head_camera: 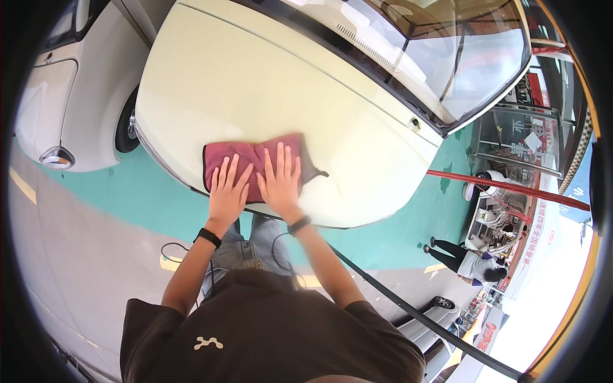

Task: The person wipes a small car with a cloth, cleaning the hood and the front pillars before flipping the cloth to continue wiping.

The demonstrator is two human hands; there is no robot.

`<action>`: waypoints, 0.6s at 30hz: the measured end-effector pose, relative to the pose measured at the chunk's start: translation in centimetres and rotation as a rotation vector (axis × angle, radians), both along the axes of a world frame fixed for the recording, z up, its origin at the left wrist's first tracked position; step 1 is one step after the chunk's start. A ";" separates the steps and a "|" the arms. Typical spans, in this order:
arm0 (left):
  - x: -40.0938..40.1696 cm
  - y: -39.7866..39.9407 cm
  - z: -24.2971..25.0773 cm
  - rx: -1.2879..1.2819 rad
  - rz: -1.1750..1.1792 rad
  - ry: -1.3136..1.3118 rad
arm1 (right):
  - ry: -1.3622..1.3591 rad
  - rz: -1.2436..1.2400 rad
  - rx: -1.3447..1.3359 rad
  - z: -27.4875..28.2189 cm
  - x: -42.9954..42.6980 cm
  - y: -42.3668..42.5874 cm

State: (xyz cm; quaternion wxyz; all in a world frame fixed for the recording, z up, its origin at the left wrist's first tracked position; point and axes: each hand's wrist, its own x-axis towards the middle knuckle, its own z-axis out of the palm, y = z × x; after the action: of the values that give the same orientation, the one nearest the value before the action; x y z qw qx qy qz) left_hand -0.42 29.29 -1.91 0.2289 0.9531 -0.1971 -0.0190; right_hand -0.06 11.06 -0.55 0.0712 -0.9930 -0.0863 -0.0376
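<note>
A dark pink cloth [222, 153] with black edging lies spread on the cream-coloured hood [268, 86] of a car, close to its front edge. My left hand [230, 196] rests flat on the cloth's left half, fingers apart. Beside it my right hand [281, 184] presses on the right half, also with spread fingers. Neither hand grips the cloth. Its right part is greyish and runs out to a dark corner on the paint. I wear a black band on each wrist, and thin cables hang near both.
Another light-coloured car [91, 105] stands at the left. The windshield [431, 52] rises beyond the hood. A red pole [507, 186] and a dark pole [407, 309] extend at the right. A person [474, 265] stands farther off near an open vehicle.
</note>
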 end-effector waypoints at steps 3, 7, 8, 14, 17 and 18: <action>2.9 0.3 1.0 -0.005 -0.027 -0.016 | 0.052 0.121 -0.054 1.7 4.3 -0.3; 14.6 -0.4 2.8 -0.055 -0.041 -0.225 | -0.134 0.181 -0.040 2.7 15.6 -1.2; 17.4 -0.6 2.9 -0.033 -0.057 -0.280 | -0.177 0.169 -0.036 2.5 18.4 -1.5; 20.7 -0.3 2.5 -0.037 0.049 -0.336 | -0.204 0.101 0.031 2.2 22.9 -1.5; 13.3 1.5 1.5 -0.026 0.209 -0.228 | -0.118 0.164 0.047 2.4 15.7 1.2; 10.4 2.1 1.5 -0.029 0.238 -0.174 | -0.032 0.188 0.072 2.5 12.5 2.3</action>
State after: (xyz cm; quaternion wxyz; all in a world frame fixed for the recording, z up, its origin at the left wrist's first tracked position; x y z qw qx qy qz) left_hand 9.98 31.42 -0.45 0.2254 0.9643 -0.1018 0.0940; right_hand 12.39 13.33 1.93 0.1089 -0.9766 -0.1789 -0.0495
